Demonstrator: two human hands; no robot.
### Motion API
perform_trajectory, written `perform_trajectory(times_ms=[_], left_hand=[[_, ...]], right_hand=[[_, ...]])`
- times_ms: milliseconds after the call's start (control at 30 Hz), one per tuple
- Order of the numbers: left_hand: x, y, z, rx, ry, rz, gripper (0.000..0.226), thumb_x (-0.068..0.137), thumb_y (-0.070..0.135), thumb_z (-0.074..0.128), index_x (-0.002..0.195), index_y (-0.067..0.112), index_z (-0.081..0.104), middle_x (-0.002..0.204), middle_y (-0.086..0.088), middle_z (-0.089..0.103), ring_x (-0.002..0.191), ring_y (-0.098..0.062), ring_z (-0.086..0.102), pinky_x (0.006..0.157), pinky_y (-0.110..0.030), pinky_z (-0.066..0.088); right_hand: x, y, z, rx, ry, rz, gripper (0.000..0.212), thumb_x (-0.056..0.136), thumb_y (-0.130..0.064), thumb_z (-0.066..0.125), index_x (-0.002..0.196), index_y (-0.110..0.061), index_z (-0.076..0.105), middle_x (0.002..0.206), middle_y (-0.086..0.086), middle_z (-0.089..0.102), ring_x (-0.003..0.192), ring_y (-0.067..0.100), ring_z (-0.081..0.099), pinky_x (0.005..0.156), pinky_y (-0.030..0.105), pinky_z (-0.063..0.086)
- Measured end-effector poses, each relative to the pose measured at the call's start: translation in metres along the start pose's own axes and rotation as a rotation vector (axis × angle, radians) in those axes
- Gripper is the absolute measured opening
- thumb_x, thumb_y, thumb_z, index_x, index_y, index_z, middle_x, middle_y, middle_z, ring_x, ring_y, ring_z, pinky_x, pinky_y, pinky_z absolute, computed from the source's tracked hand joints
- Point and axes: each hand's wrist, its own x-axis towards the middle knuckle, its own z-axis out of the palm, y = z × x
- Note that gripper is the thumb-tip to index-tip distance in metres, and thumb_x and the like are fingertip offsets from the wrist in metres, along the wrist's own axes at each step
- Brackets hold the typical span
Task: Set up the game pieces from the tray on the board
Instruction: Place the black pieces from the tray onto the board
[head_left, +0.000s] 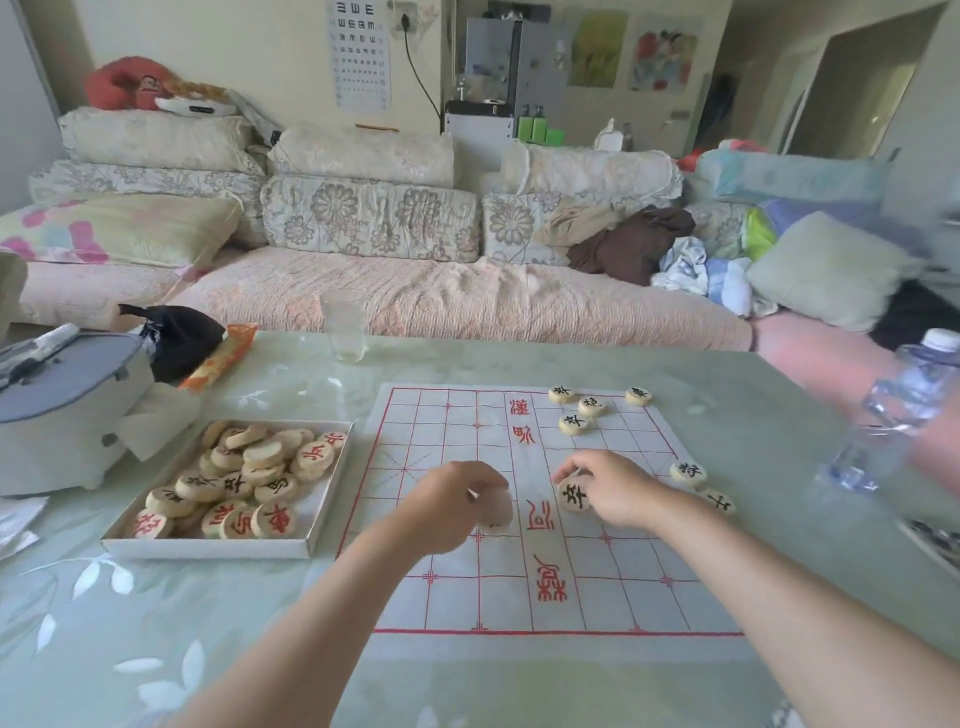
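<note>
A board (613, 597) is spread on the table (779, 441). The tray (208, 548) lies at nine o'clock of it and is heaped with pieces (249, 483). Near the board's middle, the left hand (452, 504) is seen with fingers curled round a pale disc (496, 517), too blurred for its mark to be read. At three o'clock of that hand, a black-marked piece (573, 494) is pinched by the right hand (613, 488) and tilted off the cloth. Four placed pieces (575, 424) are grouped at the board's one o'clock corner, and two more sit at its three o'clock edge. At the table's three o'clock, a blurred bottle (893, 410) is seen before another person's arm (810, 358). A glass (345, 325) stands at twelve o'clock.
</note>
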Motion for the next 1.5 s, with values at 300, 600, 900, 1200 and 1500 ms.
perform_trajectory(times_ms=[300, 600, 900, 1200, 1500], left_hand=[[0.011, -0.002, 0.012, 0.073, -0.010, -0.020, 0.034, 0.094, 0.016, 0.045, 0.116, 0.037, 0.059, 0.109, 0.014, 0.060, 0.084, -0.010, 0.062, 0.057, -0.019, 0.047], [0.026, 0.002, 0.015, -0.028, 0.012, -0.060, 0.025, 0.092, 0.019, 0.054, 0.111, 0.031, 0.064, 0.106, 0.013, 0.061, 0.081, -0.011, 0.060, 0.051, -0.019, 0.046], [0.026, 0.016, 0.022, -0.354, 0.059, -0.149, 0.019, 0.091, 0.014, 0.057, 0.107, 0.023, 0.062, 0.090, 0.007, 0.066, 0.071, -0.010, 0.065, 0.068, -0.030, 0.054], [0.017, 0.034, 0.031, -0.626, 0.063, -0.246, 0.020, 0.083, 0.014, 0.072, 0.101, 0.012, 0.064, 0.086, -0.004, 0.075, 0.071, -0.016, 0.070, 0.076, -0.033, 0.058], [-0.009, 0.064, 0.042, -0.815, -0.041, -0.231, 0.027, 0.083, 0.020, 0.074, 0.103, 0.005, 0.064, 0.086, -0.006, 0.076, 0.075, -0.018, 0.070, 0.071, -0.025, 0.057]], right_hand=[[0.005, 0.012, 0.009, -0.123, -0.114, -0.103, 0.049, 0.088, -0.027, 0.062, 0.135, -0.037, 0.054, 0.138, -0.010, 0.041, 0.126, 0.012, 0.048, 0.095, 0.023, 0.040], [0.025, 0.039, -0.018, -0.075, 0.232, 0.072, 0.040, 0.085, -0.046, 0.066, 0.120, -0.031, 0.052, 0.127, -0.011, 0.057, 0.113, 0.014, 0.055, 0.092, 0.033, 0.046], [0.027, 0.039, -0.007, -0.192, 0.193, -0.026, 0.023, 0.088, -0.050, 0.063, 0.104, -0.034, 0.059, 0.113, -0.012, 0.059, 0.099, 0.013, 0.056, 0.082, 0.034, 0.048], [-0.016, 0.006, -0.016, 0.194, 0.113, -0.196, 0.020, 0.084, -0.020, 0.072, 0.097, -0.033, 0.065, 0.094, -0.021, 0.063, 0.070, -0.013, 0.056, 0.062, 0.008, 0.037], [-0.067, 0.000, -0.013, 0.181, 0.134, -0.263, 0.034, 0.072, -0.031, 0.087, 0.096, -0.031, 0.063, 0.068, -0.037, 0.054, 0.054, 0.000, 0.046, 0.054, 0.012, 0.035]])
